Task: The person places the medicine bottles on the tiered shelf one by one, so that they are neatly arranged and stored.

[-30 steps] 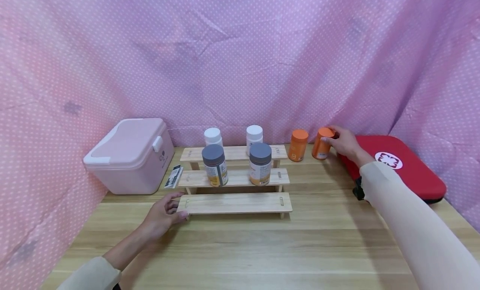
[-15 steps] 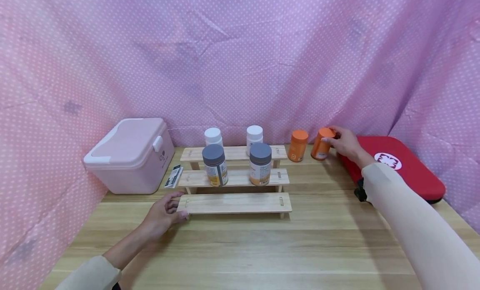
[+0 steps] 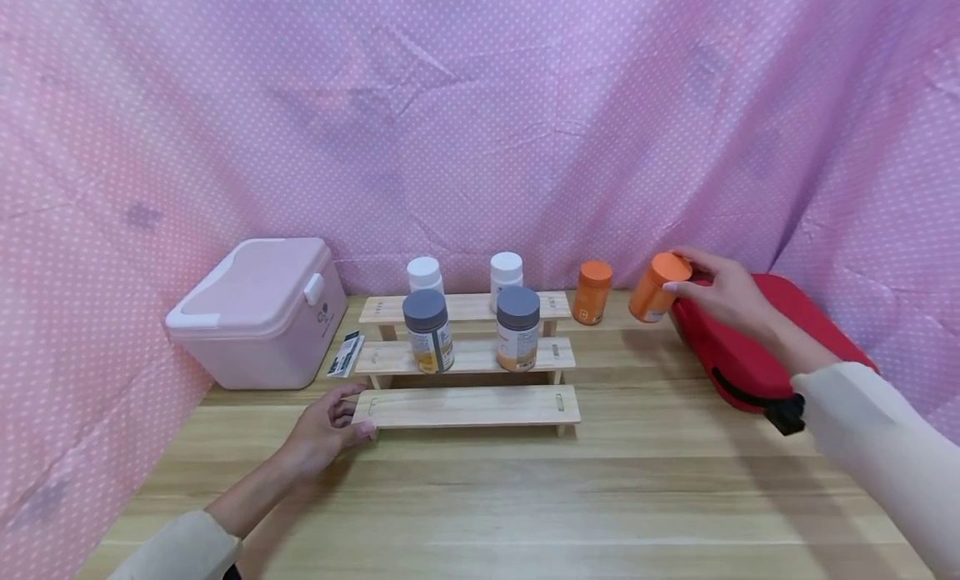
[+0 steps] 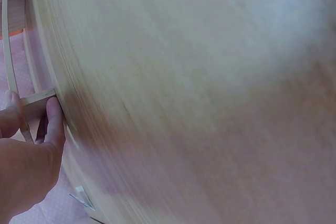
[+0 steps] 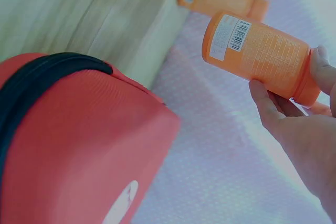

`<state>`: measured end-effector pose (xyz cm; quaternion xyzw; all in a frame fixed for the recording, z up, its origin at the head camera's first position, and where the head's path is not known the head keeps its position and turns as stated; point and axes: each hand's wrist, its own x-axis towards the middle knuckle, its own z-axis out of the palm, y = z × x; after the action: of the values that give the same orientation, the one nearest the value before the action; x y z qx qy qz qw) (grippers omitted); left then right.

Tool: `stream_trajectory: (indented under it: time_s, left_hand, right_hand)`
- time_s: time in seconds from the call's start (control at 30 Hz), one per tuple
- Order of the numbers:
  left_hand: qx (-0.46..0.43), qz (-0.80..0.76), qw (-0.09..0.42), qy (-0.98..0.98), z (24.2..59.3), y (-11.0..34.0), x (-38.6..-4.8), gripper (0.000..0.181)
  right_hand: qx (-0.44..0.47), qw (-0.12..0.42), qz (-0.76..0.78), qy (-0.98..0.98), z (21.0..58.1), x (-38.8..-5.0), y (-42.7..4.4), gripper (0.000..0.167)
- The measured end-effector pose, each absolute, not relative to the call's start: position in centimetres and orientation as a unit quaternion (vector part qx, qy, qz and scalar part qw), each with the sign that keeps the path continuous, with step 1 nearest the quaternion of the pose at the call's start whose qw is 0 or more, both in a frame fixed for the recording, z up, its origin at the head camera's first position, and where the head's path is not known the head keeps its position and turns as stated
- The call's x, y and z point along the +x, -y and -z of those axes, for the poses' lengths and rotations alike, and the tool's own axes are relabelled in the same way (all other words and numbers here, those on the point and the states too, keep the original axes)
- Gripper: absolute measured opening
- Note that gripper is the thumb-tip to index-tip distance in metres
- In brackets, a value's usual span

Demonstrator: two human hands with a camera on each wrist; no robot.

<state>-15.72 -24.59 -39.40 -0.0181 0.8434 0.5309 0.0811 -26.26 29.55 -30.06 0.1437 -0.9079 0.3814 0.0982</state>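
Head | tilted orange bottle, matching cap | right fingers hold it | left fingers pinch rack

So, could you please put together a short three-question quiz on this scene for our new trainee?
1. Multiple choice: what does the right hand hold?
A) a white bottle
B) an orange bottle
C) the red case

2. Count: how many grey-lidded jars stand on the middle shelf?

3. Fill in the blank: in the head view, the left hand holds the ____ end of the lowest shelf.

Key:
1. B; it is held at a tilt.
2. Two.
3. Left.
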Motion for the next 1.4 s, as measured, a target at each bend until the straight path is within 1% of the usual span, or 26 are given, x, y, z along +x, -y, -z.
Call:
stream_trajectory:
  time_s: [0.07,0.2,0.3,0.5,0.63,0.9,1.13,1.4]
  left_hand:
    - [-0.019,-0.533,0.084,-0.841,39.3,24.6,-15.7,0.066]
    - [-0.013,-0.528,0.082,-0.845,39.3,24.7,-15.7,0.067]
    - [-0.015,-0.525,0.081,-0.847,39.3,24.7,-15.7,0.066]
    - [-0.013,-0.532,0.085,-0.842,39.3,24.7,-15.7,0.066]
    - [-0.009,-0.537,0.084,-0.839,39.3,24.7,-15.5,0.067]
    - [-0.012,-0.539,0.084,-0.838,39.3,24.6,-15.6,0.067]
    - [-0.008,-0.546,0.084,-0.834,39.4,24.7,-15.7,0.066]
    - [-0.007,-0.547,0.084,-0.833,39.4,24.7,-15.7,0.066]
  right_hand:
    - [0.147,0.111,-0.378,0.907,29.6,-24.9,-29.5,0.048]
    - [0.144,0.128,-0.369,0.909,28.9,-22.3,-29.1,0.054]
    - [0.15,0.138,-0.355,0.912,28.6,-20.6,-28.7,0.054]
    - [0.189,0.144,-0.357,0.903,28.1,-18.4,-27.7,0.056]
    - [0.217,0.138,-0.377,0.89,27.7,-17.3,-26.8,0.057]
    - [0.273,0.113,-0.398,0.869,27.2,-16.1,-24.3,0.061]
    - [0.316,0.063,-0.436,0.84,26.7,-15.8,-20.7,0.062]
    - [0.387,0.005,-0.474,0.791,27.6,-15.8,-15.2,0.061]
